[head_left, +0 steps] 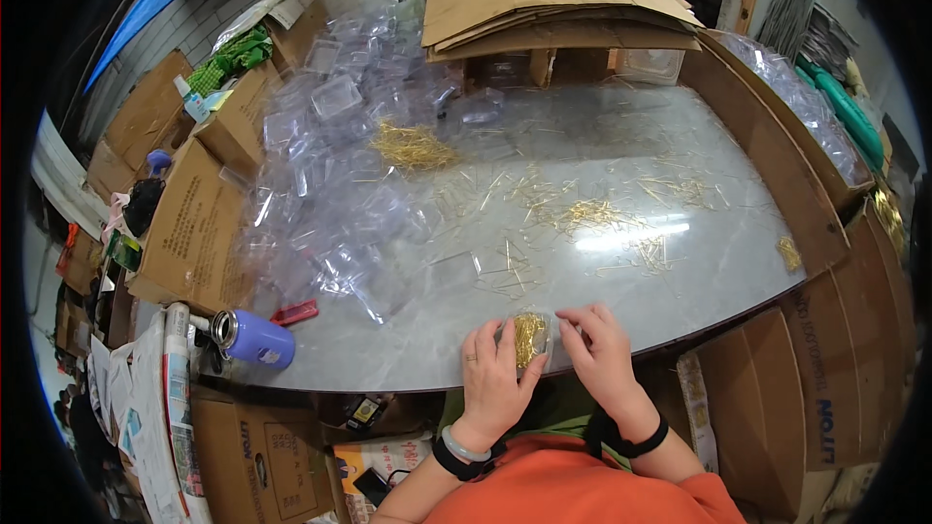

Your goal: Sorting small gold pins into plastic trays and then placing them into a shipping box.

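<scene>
A small clear plastic box (530,338) filled with thin gold-coloured metal pins lies at the table's near edge in front of me. My left hand (490,369) grips it, fingers along its left side and thumb at its near end. My right hand (597,354) is at the box's right side, thumb and forefinger brought together near its far right corner; whatever they pinch is too small to make out. Beyond the hands, loose gold pins (512,272) lie scattered on the grey table (621,301). A denser heap of pins (413,146) sits farther left.
Many clear plastic boxes (335,184) pile up on the left. A purple bottle (254,340) and a red object (294,312) stand near the left front edge. Stacked cardboard sheets (553,5) cover the far side. A cardboard wall (767,155) borders the right.
</scene>
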{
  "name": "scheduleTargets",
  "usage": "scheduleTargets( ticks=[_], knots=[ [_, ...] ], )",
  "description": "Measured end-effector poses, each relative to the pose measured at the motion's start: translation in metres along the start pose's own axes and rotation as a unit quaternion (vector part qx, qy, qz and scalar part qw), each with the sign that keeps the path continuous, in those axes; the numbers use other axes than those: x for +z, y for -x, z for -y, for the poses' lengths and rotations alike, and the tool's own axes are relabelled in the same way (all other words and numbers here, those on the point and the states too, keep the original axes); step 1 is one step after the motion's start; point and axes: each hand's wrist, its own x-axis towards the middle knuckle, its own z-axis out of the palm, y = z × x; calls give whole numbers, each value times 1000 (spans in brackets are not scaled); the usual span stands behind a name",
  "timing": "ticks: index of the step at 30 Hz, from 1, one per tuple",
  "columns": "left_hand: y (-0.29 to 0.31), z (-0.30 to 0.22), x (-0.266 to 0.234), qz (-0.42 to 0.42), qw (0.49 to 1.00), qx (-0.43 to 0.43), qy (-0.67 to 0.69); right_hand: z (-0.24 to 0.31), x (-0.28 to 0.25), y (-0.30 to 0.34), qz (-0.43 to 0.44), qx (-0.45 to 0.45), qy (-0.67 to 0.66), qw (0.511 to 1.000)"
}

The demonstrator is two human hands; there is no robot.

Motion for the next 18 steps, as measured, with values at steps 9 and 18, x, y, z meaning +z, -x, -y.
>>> scheduleTargets(
  ticks=[9, 18],
  knots=[
    [0, 18, 2, 33, 998, 59, 15, -25, 13, -17, 28, -105, -18, 994],
    [4, 24, 4, 50, 995, 43, 70, -26, 8, -12, 46, -116, -46, 991]
  ],
)
